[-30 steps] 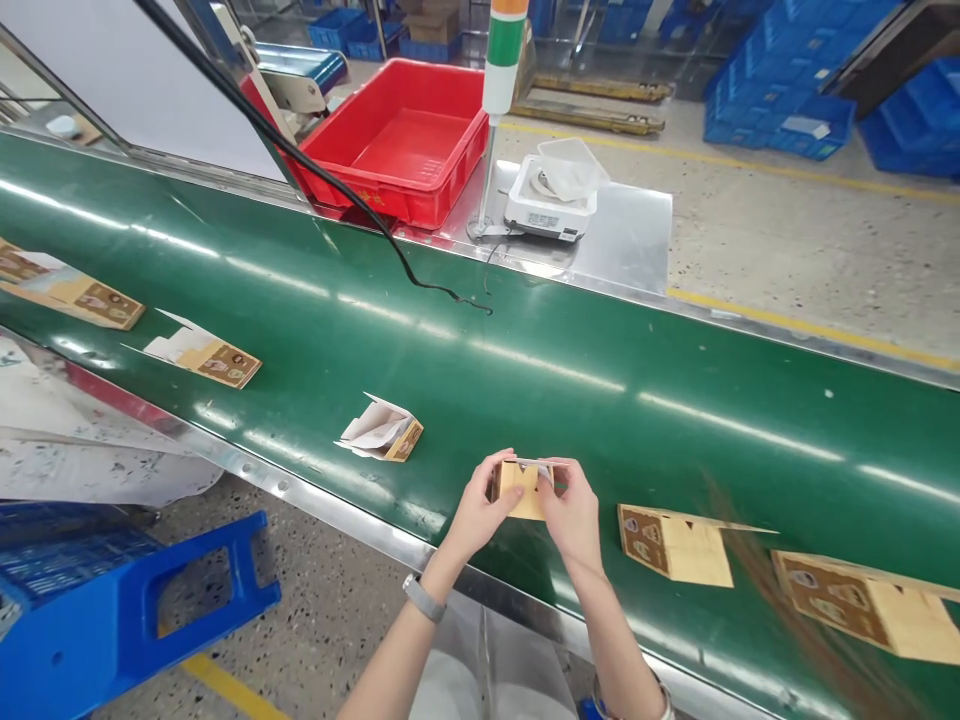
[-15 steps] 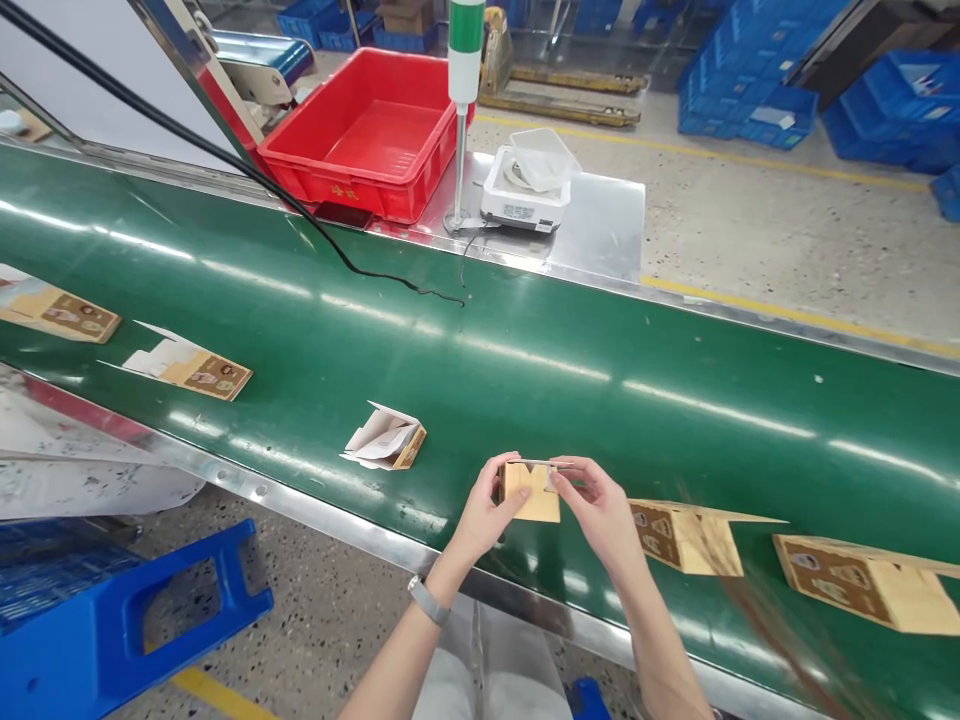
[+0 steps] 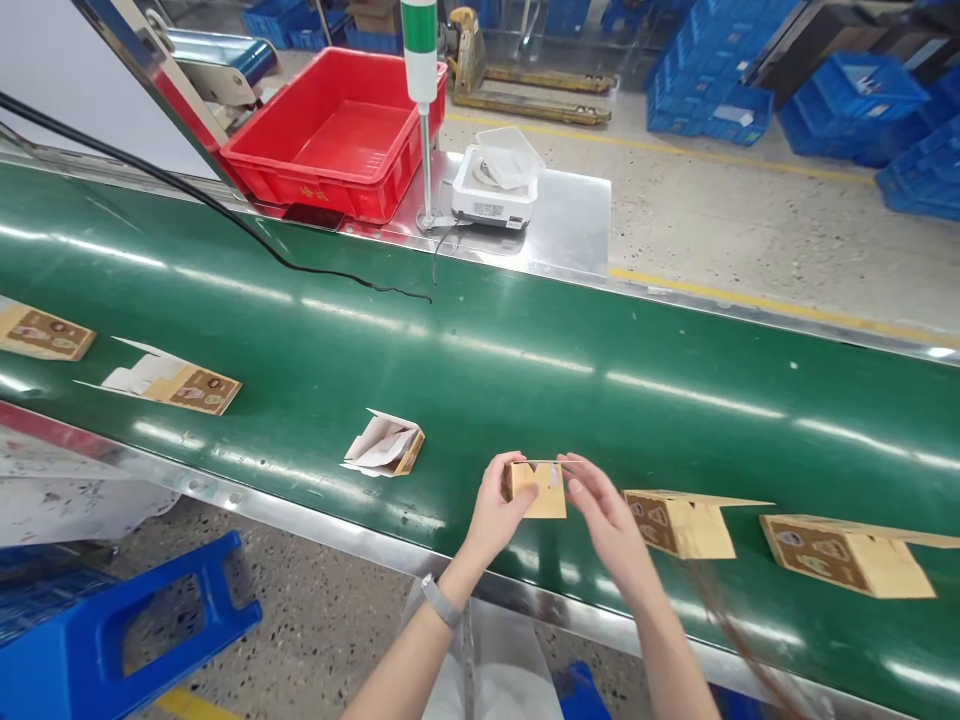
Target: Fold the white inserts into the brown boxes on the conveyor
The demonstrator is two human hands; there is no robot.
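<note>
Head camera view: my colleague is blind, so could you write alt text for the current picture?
A person's left hand holds a small tan box over a green conveyor belt, with the open right hand at the box's right end. More boxes lie on the belt to either side, and a red bin stands beyond it.

Green conveyor belt (image 3: 525,400) observed, surface glossy. Borne on it: 2 printed cartons (image 3: 206,390) at left, 1 gaping carton (image 3: 382,447) left of centre, 2 long-flapped cartons (image 3: 701,528) at right.
</note>
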